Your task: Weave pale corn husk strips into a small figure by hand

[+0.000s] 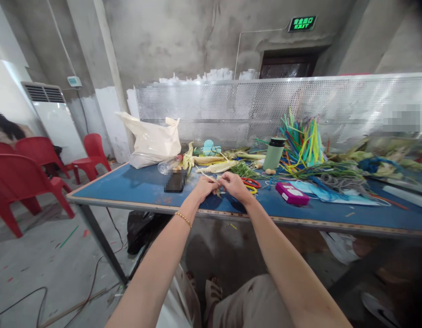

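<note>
- A blue-topped table [108,186] spreads before us, backed by a perforated metal screen [211,102].
- A white plastic bag [156,142] slumps toward its left end; we spot a bright heap of coloured strips [308,146] farther right.
- At the near edge, the left hand [206,187] and right hand [234,186] meet, both in a narrow fingertip pinch.
- Just beside the right hand lie red and yellow loops [251,185].
- Pinched between both hands: a pale strip [208,176], perhaps husk, though fingers hide much of it. We judge an uneven pull could tear it; a slackened pinch could drop it floorward.
</note>
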The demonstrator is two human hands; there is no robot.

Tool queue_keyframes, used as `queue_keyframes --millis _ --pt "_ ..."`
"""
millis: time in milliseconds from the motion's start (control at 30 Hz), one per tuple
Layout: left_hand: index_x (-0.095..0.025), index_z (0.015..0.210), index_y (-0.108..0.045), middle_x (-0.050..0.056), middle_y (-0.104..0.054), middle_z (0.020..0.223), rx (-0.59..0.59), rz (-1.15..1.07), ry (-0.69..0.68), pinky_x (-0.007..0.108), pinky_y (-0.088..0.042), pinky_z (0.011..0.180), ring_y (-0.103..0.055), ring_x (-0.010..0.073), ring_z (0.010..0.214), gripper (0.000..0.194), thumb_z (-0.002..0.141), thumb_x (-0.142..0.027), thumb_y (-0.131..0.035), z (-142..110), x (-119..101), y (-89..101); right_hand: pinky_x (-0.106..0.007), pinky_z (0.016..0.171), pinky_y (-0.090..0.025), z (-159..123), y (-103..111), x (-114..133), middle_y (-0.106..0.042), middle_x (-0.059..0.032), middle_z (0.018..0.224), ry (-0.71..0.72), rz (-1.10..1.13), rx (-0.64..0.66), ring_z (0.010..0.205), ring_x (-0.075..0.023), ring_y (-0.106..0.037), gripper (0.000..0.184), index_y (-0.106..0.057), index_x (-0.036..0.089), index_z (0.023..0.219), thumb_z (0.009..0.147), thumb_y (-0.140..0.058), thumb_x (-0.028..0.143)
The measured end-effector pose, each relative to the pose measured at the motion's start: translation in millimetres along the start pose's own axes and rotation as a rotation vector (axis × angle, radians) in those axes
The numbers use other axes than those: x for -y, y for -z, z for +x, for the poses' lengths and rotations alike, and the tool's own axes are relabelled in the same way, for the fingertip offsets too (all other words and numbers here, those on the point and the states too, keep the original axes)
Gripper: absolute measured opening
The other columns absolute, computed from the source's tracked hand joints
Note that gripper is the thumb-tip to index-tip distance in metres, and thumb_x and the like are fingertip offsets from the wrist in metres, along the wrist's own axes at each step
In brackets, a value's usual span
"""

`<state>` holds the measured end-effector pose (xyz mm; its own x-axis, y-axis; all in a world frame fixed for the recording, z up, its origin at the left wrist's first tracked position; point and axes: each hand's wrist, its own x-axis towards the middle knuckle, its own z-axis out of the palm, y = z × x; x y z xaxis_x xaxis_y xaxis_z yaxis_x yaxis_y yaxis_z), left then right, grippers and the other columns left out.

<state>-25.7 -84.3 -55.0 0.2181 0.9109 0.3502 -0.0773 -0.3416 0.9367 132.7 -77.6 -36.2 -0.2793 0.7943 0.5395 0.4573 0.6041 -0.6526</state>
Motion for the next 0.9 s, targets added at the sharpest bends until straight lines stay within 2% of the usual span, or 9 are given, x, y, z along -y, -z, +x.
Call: queue_keyframes --millis 100,233,267,367,467,667,900 --pt "-0.013 0.053 -0.062 0.002 -0.055 0.048 -0.046 0.006 0.016 0.024 -0.035 0.05 -0.047 0.009 0.045 0.021 0.068 -0.018 -0.075 -1.0 -2.8 -1.6 -0.028 0.061 -0.046 0.9 1.5 -1.1 -0.064 -0.0011 0.061 0.012 -0.011 -0.039 0.058 -0.0166 -0.058 0.02 -0.061 0.02 0.071 0.081 -0.062 0.037" --pt "-0.012 0.057 -0.065 0.001 -0.056 0.049 -0.097 -0.019 0.057 0.024 -0.035 0.05 -0.046 0.0087 0.045 0.014 0.069 -0.016 -0.073 0.2 -3.4 -4.2 -0.032 0.071 -0.048 2.5 4.0 -2.5 -0.07 -0.0081 0.085 0.121 -0.097 -0.284 0.076 -0.0198 -0.06 0.022 -0.071 0.019 0.08 0.084 -0.064 0.04" --pt "-0.012 0.056 -0.065 0.001 -0.055 0.048 -0.096 -0.007 0.061 0.024 -0.034 0.05 -0.046 0.0085 0.044 0.016 0.07 -0.016 -0.073 0.8 -2.7 -4.5 -0.032 0.073 -0.048 2.5 4.3 -2.3 -0.07 -0.0086 0.088 0.149 -0.098 -0.281 0.077 -0.0197 -0.059 0.022 -0.073 0.019 0.081 0.085 -0.064 0.039" --pt "-0.013 0.052 -0.061 0.0 -0.052 0.045 -0.078 0.045 0.046 0.023 -0.033 0.051 -0.044 0.0079 0.045 0.022 0.07 -0.016 -0.073 1.7 0.1 -4.0 -0.033 0.073 -0.047 1.7 3.9 -0.5 -0.068 -0.0074 0.086 0.186 -0.075 -0.143 0.075 -0.0189 -0.056 0.02 -0.077 0.02 0.081 0.084 -0.067 0.037" --pt "-0.012 0.055 -0.064 -0.001 -0.052 0.047 -0.07 0.072 0.042 0.023 -0.032 0.051 -0.044 0.0076 0.046 0.017 0.068 -0.014 -0.073 1.4 1.9 -3.0 -0.032 0.073 -0.046 0.7 3.6 2.2 -0.066 -0.0054 0.079 0.175 -0.051 -0.068 0.074 -0.0186 -0.056 0.019 -0.077 0.019 0.078 0.081 -0.07 0.036" --pt "-0.014 0.051 -0.061 0.001 -0.054 0.046 -0.061 0.081 0.059 0.024 -0.031 0.05 -0.042 0.0077 0.045 0.022 0.067 -0.018 -0.076 -0.2 0.1 -3.8 -0.031 0.071 -0.045 0.4 3.6 4.3 -0.064 -0.0043 0.075 0.182 -0.032 -0.063 0.073 -0.0183 -0.056 0.018 -0.071 0.019 0.071 0.081 -0.066 0.034" --pt "-0.014 0.047 -0.058 0.001 -0.051 0.042 -0.038 0.169 0.079 0.023 -0.026 0.047 -0.04 0.0071 0.042 0.026 0.067 -0.017 -0.074 -2.4 -3.8 -3.2 -0.03 0.068 -0.043 0.6 3.1 3.2 -0.061 -0.003 0.072 0.184 -0.035 -0.021 0.07 -0.0171 -0.054 0.017 -0.072 0.019 0.069 0.079 -0.068 0.031"
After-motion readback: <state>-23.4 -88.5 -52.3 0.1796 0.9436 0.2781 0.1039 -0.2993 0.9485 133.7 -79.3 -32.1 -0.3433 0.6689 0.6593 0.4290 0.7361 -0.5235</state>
